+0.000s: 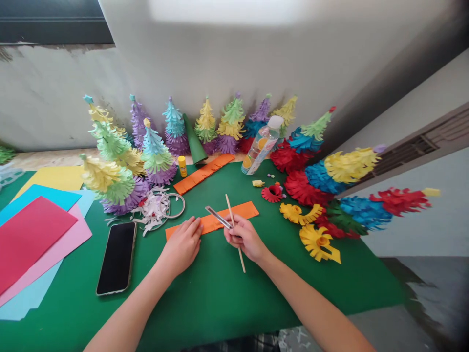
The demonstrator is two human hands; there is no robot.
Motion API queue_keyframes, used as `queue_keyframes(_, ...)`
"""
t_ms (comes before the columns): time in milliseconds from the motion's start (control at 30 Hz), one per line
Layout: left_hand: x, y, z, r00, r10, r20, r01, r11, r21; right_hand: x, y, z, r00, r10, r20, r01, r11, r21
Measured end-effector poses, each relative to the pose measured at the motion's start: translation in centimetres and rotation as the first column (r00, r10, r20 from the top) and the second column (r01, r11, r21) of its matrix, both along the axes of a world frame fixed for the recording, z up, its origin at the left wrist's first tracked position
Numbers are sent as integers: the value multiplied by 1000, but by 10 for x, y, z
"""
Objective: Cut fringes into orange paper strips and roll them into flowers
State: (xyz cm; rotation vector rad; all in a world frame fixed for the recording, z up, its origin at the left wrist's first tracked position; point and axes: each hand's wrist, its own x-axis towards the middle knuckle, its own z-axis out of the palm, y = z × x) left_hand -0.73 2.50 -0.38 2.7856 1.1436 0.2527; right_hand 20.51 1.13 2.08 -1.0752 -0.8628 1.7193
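Note:
A strip of orange paper (pixel 246 210) lies slantwise on the green tabletop in front of me. My left hand (pixel 185 240) rests on its left part, fingers stretched out and lying flat. Over the right part, my right hand (pixel 245 237) is closed on a slim metal cutter knife (pixel 217 215) pointing up and left. A thin wooden stick (pixel 242 258) crosses the knife in that same hand, its lower end pointing toward me. Farther back lies a second orange strip (pixel 205 174) with small cuts along its edge.
Fringed paper trees (pixel 205 122) line the wall and right side. A clear bottle (pixel 262 146), yellow glue stick (pixel 182 166) and green paper cone (pixel 194 142) stand behind. At left are a phone (pixel 116 259), paper scraps (pixel 154 210), a tape ring (pixel 184 205) and coloured sheets (pixel 40 234). Yellow fringed curls (pixel 318 242) lie right.

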Motion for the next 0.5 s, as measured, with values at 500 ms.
queue_keyframes(500,-1,0,-3,1000,6,12,-6,1000,-5,98,49,-20,292,-540,789,262,839,477)
